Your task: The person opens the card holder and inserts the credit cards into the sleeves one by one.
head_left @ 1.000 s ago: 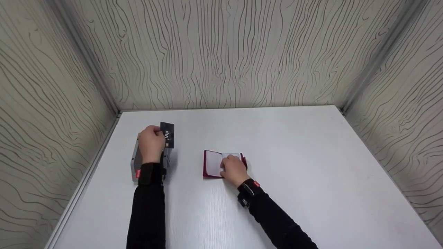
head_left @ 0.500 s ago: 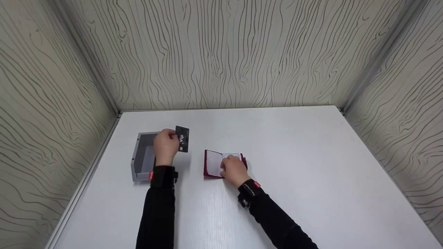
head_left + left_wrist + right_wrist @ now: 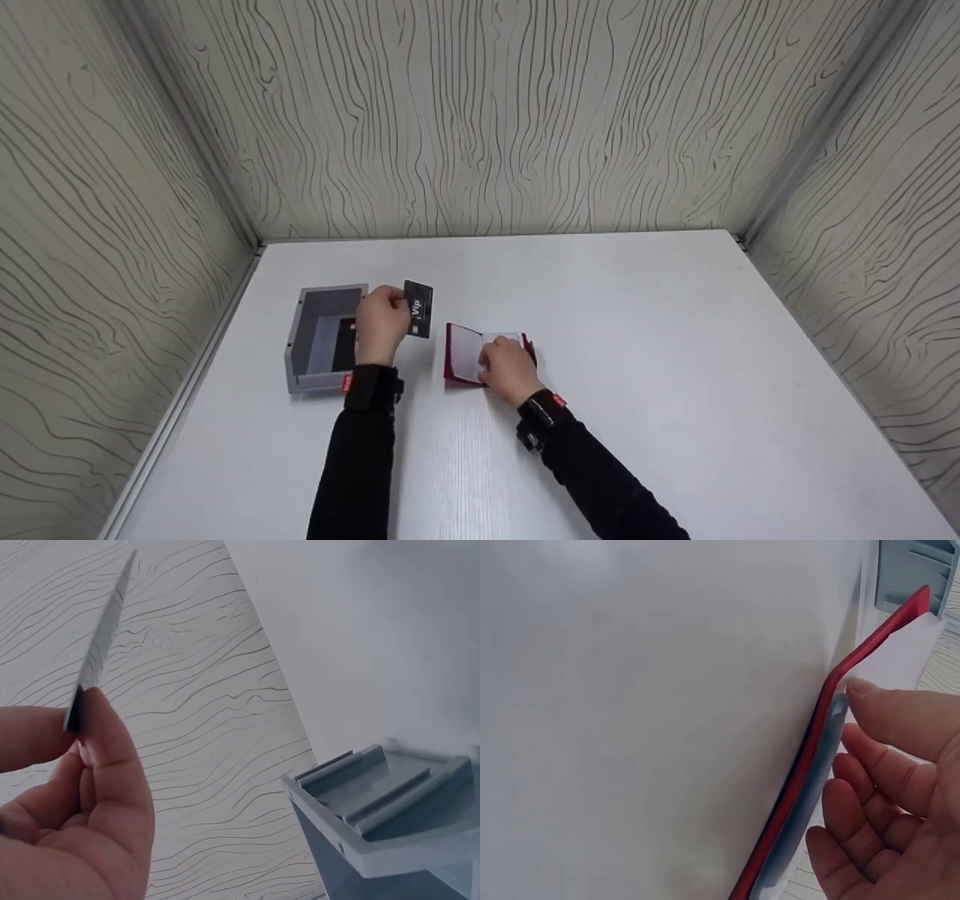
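A black card (image 3: 422, 315) with "Vip" printed on it is pinched between the thumb and finger of my left hand (image 3: 382, 324). It is held up in the air, right of the grey bin (image 3: 301, 337), and the left wrist view shows it edge-on. On the table, a red card holder (image 3: 465, 354) with white pages and clear sleeves lies spread apart. My right hand (image 3: 511, 369) rests on it. The right wrist view shows the thumb touching the pages near the fold and the other fingers loosely bent against the clear sleeves. My hand hides part of the right-hand pages.
Something dark and flat (image 3: 343, 352) lies inside the grey bin, partly behind my left hand. The white table (image 3: 637, 337) stretches to the right. Wood-patterned panels (image 3: 480, 120) stand along its back and sides.
My left hand has moved right, away from over the bin, carrying the black card toward the card holder. The bin's inside now shows. My right hand has stayed on the card holder.
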The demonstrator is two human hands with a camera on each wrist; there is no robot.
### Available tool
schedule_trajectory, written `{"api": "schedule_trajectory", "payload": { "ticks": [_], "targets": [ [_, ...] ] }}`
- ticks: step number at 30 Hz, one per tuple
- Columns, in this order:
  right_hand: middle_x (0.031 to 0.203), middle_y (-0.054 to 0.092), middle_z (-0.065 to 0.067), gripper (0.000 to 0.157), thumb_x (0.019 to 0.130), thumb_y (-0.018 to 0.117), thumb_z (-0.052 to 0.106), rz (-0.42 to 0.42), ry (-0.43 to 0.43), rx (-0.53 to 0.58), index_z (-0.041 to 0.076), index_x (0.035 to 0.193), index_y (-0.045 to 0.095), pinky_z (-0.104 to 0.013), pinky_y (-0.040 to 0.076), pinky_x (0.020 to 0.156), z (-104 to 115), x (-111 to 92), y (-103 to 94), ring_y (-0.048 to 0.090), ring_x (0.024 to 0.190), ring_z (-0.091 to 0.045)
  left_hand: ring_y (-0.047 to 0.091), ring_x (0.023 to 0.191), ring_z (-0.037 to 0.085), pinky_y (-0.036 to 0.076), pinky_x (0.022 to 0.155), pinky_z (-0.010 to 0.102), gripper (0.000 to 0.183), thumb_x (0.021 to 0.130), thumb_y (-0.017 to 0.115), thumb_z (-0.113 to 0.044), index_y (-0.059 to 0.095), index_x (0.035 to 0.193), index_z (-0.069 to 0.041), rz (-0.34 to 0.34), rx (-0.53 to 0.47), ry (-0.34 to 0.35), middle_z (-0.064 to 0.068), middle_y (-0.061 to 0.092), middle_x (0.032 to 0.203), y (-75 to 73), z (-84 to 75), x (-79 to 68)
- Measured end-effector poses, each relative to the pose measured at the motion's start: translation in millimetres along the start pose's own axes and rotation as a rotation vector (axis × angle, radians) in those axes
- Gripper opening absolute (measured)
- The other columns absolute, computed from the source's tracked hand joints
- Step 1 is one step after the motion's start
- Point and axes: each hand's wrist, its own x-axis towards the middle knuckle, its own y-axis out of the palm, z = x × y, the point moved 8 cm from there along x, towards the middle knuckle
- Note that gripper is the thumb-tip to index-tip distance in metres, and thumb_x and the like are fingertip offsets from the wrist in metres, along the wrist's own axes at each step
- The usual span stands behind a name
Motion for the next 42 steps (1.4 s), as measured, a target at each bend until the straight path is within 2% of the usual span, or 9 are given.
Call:
{"api": "schedule_trajectory", "payload": {
  "ticks": [8,17,21,27,33,42],
  "targets": [
    [0.081,0.055,-0.003,0.015,0.076,0.078,0.011,-0.02,-0.026,0.016,0.004,0.086,0.071,-0.04,0.046,0.074,-1,-2,-2.0,0.056,0.081,-0.026,0.065,0.083,0.032,0.05,0.076,0.045,0.013,0.088,0.062,-0.002,0.071,0.096,0.004,0.015,0.0,0.041,0.017,0.07,0.089,9.3,-8.1,-6.8],
    [0.085,0.058,-0.005,0.017,0.077,0.078,0.012,-0.034,-0.006,0.067,0.004,0.09,0.07,-0.041,0.047,0.077,-7,-2,-7.2,0.057,0.083,-0.025,0.064,0.079,0.03,0.05,0.074,0.044,0.011,0.087,0.064,-0.001,0.071,0.094,0.003,0.029,-0.001,0.05,0.015,0.069,0.085,20.2,-13.8,-11.1],
    [0.086,0.061,-0.007,0.016,0.083,0.076,0.012,-0.047,0.02,0.118,0.002,0.093,0.068,-0.041,0.048,0.078,-11,0,-16.4,0.058,0.084,-0.025,0.063,0.079,0.029,0.05,0.074,0.043,0.009,0.087,0.064,-0.001,0.071,0.092,0.003,0.036,-0.018,0.056,0.014,0.069,0.084,24.2,-17.0,-13.1],
    [0.084,0.063,-0.01,0.013,0.088,0.07,0.008,-0.137,0.045,0.179,-0.001,0.097,0.068,-0.041,0.049,0.076,-14,4,-40.1,0.061,0.081,-0.027,0.063,0.077,0.028,0.05,0.072,0.042,0.009,0.087,0.065,0.0,0.071,0.093,0.003,0.055,-0.027,0.063,0.013,0.068,0.083,30.1,-20.6,-17.6],
    [0.088,0.064,-0.01,0.015,0.093,0.064,0.01,-0.19,0.11,0.275,-0.001,0.102,0.068,-0.042,0.049,0.078,-18,9,-57.5,0.06,0.083,-0.025,0.062,0.078,0.027,0.051,0.072,0.041,0.007,0.087,0.065,0.0,0.07,0.092,0.002,0.085,-0.044,0.066,0.012,0.068,0.083,40.5,-22.5,-22.4],
    [0.096,0.068,-0.014,0.02,0.096,0.062,0.011,-0.197,0.152,0.426,-0.004,0.108,0.066,-0.043,0.051,0.083,-16,13,-64.7,0.065,0.09,-0.028,0.061,0.076,0.024,0.05,0.071,0.038,0.006,0.087,0.067,0.0,0.069,0.092,0.001,0.137,-0.056,0.057,0.009,0.066,0.081,61.6,-25.6,-29.4]
  ]
}}
